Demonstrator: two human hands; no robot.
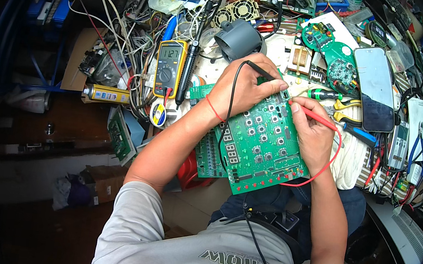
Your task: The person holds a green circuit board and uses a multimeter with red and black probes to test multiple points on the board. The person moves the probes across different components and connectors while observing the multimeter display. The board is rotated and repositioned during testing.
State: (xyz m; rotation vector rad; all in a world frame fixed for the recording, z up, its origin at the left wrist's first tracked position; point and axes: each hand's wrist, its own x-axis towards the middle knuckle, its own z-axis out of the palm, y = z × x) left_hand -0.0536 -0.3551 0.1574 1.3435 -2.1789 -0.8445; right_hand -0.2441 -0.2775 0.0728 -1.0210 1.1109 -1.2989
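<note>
A green circuit board (pixel 248 136) with rows of push buttons and digit displays lies tilted at the bench's near edge, overlapping a second green board (pixel 210 155). Across its far edge reaches my left hand (pixel 246 83), closed on a black test probe (pixel 261 70) whose lead hangs over my wrist. My right hand (pixel 310 133) pinches a red test probe (pixel 316 115), its tip at the board's upper right part, close to the black probe's tip. The yellow multimeter (pixel 169 69), its display lit with digits, stands left of my left hand.
Behind my hands are a grey plastic pipe fitting (pixel 238 39) and round green boards (pixel 342 63). At right lie a smartphone (pixel 374 88), yellow-handled pliers (pixel 348 112) and a green-black screwdriver (pixel 324 94). Tangled cables (pixel 122 42) and a yellow can (pixel 108 94) crowd the left.
</note>
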